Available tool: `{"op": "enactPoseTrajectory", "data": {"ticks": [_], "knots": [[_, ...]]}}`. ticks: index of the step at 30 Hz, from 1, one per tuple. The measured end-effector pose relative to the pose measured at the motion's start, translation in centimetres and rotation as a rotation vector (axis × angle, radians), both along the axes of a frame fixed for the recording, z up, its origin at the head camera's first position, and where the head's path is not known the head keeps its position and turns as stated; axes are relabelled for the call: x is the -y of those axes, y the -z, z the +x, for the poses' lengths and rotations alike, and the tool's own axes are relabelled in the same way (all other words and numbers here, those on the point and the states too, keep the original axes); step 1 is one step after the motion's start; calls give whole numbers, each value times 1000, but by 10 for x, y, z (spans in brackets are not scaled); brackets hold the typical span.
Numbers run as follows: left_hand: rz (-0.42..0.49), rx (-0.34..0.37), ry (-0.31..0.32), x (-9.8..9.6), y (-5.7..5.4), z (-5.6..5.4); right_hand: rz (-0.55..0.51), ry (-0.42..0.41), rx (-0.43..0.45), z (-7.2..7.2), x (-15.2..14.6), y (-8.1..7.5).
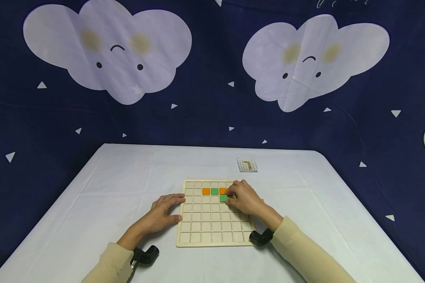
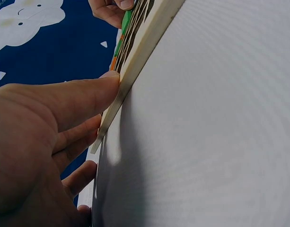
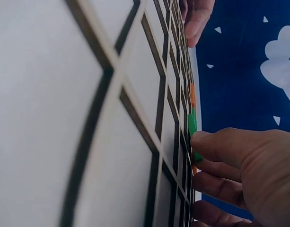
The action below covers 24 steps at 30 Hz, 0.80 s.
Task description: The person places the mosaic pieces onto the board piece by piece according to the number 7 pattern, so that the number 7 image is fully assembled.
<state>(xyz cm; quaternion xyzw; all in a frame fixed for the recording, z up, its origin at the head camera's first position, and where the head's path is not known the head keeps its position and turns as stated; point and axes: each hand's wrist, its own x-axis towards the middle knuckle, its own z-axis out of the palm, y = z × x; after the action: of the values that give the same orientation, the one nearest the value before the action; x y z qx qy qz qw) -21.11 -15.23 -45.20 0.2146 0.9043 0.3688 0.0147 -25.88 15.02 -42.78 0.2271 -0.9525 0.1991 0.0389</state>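
A wooden grid board (image 1: 206, 226) lies on the table with square cells. Its upper row carries an orange tile (image 1: 206, 191), a green tile (image 1: 214, 191) and a second orange tile (image 1: 222, 191). Below that last one, my right hand (image 1: 246, 198) pinches another green tile (image 1: 223, 199) at its right side. The right wrist view shows the thumb on this green tile (image 3: 192, 125), which stands slightly tilted. At the board's left edge, my left hand (image 1: 159, 214) rests with thumb and fingertips against the rim (image 2: 130, 75), fingers loosely extended.
A small printed grid card (image 1: 247, 165) with coloured squares lies behind the board. An orange piece (image 1: 263, 200) peeks out beyond the right wrist, mostly hidden. White cloth (image 1: 74, 220) covers the table, and a dark blue cloud-patterned curtain (image 1: 212, 118) hangs behind it.
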Motion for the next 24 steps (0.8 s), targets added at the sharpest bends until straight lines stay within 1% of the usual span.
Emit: {"op": "enactPoseTrajectory", "data": {"ticks": [5, 16, 20, 24], "knots": [[2, 9, 1, 0, 1, 0, -6, 5, 3, 0, 0, 0], [4, 15, -3, 0, 0, 0, -17, 1, -29, 2, -3, -3], [1, 11, -5, 0, -1, 1, -47, 6, -41, 5, -6, -6], [0, 8, -3, 0, -1, 1, -74, 23, -31, 8, -11, -8]]}}
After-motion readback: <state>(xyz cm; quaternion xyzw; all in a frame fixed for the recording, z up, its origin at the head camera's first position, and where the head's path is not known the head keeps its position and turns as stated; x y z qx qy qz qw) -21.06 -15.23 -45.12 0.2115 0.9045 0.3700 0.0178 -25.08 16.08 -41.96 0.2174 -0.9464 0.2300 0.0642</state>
